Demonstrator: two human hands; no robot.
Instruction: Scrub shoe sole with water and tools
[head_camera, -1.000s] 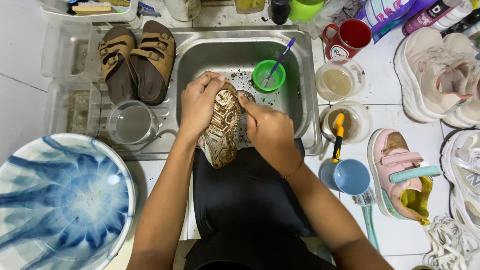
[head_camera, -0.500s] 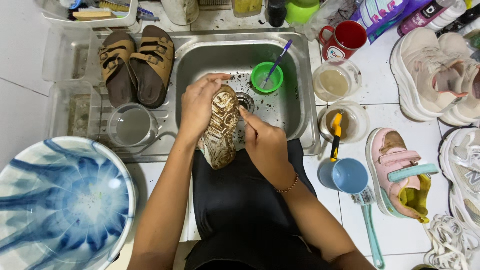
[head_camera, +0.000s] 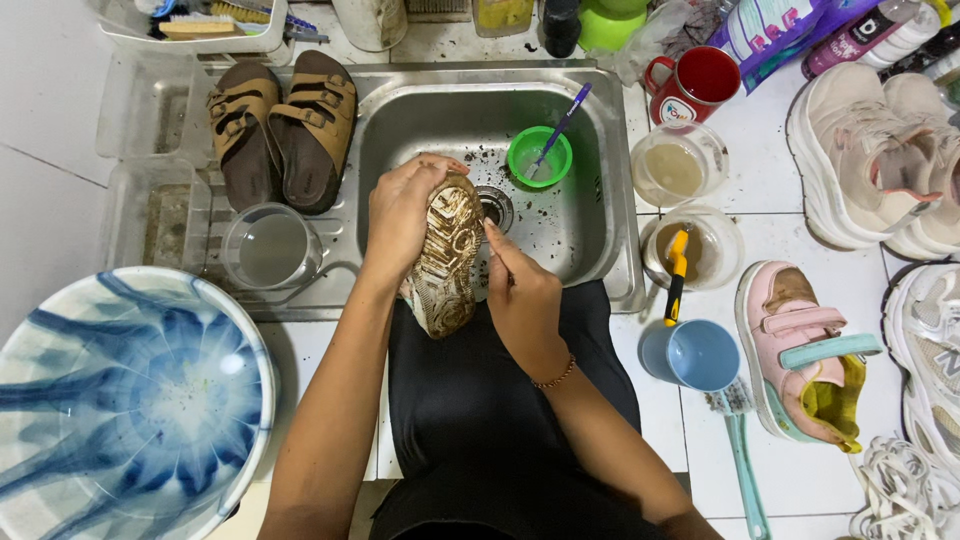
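L hand (head_camera: 400, 215) grips muddy shoe (head_camera: 447, 262) sole-up over sink (head_camera: 600, 180); R hand (head_camera: 520, 290) pinched against sole.

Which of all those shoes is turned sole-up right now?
The muddy shoe over the sink, gripped by the left hand. The brown sandals, pink child's shoe and pale sneakers all lie with their uppers facing up.

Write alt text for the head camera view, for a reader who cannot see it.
Seen from above, a left hand holds a muddy shoe sole-up over a steel sink while the right hand works at the sole. Brown sandals lie to the left, a pink child's shoe and a blue cup to the right.
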